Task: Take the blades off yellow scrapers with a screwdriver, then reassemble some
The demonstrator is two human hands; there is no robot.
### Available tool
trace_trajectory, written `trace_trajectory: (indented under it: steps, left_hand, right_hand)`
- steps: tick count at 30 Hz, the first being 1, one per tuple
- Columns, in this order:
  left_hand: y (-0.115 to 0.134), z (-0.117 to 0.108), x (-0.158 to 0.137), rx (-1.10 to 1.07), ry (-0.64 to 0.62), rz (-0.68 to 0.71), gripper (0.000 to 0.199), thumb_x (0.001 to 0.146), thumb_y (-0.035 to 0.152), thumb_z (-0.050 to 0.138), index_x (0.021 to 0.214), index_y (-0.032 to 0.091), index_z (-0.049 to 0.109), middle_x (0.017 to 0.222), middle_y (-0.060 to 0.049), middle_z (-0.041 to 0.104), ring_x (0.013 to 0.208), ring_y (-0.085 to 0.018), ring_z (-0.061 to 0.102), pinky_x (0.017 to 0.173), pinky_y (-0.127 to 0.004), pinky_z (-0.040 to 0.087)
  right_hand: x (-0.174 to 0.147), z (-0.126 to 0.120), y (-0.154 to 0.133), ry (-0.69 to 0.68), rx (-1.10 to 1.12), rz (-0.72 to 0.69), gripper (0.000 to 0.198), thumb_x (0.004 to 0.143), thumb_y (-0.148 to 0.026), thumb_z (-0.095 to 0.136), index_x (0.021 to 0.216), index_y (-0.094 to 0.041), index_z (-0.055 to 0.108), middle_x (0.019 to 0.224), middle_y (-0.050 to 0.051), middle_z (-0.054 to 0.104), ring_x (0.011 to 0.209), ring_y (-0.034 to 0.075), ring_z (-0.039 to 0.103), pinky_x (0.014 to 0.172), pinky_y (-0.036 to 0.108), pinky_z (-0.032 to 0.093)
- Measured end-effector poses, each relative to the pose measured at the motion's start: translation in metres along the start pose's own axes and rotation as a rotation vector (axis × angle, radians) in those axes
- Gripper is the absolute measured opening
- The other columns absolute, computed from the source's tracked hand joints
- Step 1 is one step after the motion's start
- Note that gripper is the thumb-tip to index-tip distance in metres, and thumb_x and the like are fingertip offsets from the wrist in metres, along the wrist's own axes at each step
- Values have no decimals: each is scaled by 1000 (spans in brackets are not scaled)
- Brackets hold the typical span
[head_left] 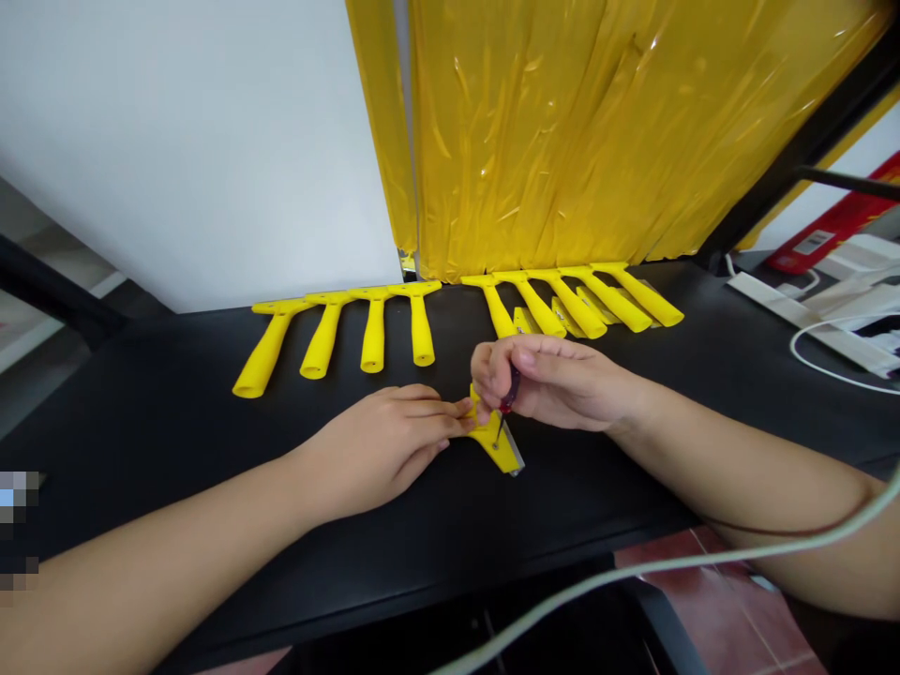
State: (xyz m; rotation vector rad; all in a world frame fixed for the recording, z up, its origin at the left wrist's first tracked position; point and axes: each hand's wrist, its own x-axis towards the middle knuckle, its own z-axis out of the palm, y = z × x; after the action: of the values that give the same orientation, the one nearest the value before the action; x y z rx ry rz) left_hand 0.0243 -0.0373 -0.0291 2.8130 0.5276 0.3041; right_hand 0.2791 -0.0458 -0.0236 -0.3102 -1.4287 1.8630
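A yellow scraper head (496, 448) with a thin metal blade along its edge lies flat on the black table. The fingertips of my left hand (386, 441) grip it from the left and hold it against the tabletop. In my right hand (545, 375) is a small screwdriver (508, 394) with a dark red handle, held nearly upright. Its slim shaft comes down to a screw on the scraper head. Part of the scraper is covered by my fingers, and the top of the screwdriver handle is hidden in my right palm.
Several yellow T-shaped handles (377, 333) lie in a row at the back left, and another row of yellow handles (619, 300) lies behind my right hand. Yellow plastic sheeting (534, 141) hangs behind. A pale cable (597, 581) crosses in front; white power strips (816, 323) sit right.
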Motion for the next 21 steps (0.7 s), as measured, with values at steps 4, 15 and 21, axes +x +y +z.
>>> trace_trajectory:
  steps: [4, 15, 21]
  left_hand:
    - [0, 0, 0, 9, 7, -12, 34, 104, 15, 50, 127, 26, 74, 126, -4, 76, 113, -22, 69, 102, -38, 56]
    - [-2, 1, 0, 16, -23, -16, 34, 106, 15, 49, 130, 25, 71, 135, -3, 73, 116, -21, 67, 105, -38, 54]
    - [-2, 0, 0, -3, -30, -25, 32, 106, 16, 49, 129, 25, 71, 131, -3, 74, 116, -21, 67, 105, -38, 54]
  right_hand:
    - [0, 7, 1, -7, 118, 43, 28, 104, -51, 60, 111, -23, 59, 68, -6, 46, 61, 13, 43, 70, 31, 49]
    - [3, 7, 0, -34, 88, 9, 29, 107, -47, 53, 92, -23, 54, 63, -7, 37, 57, 13, 36, 62, 29, 42]
    - [2, 10, 1, 0, 47, -23, 29, 99, -42, 69, 88, -23, 50, 81, -2, 49, 72, 14, 51, 71, 31, 48]
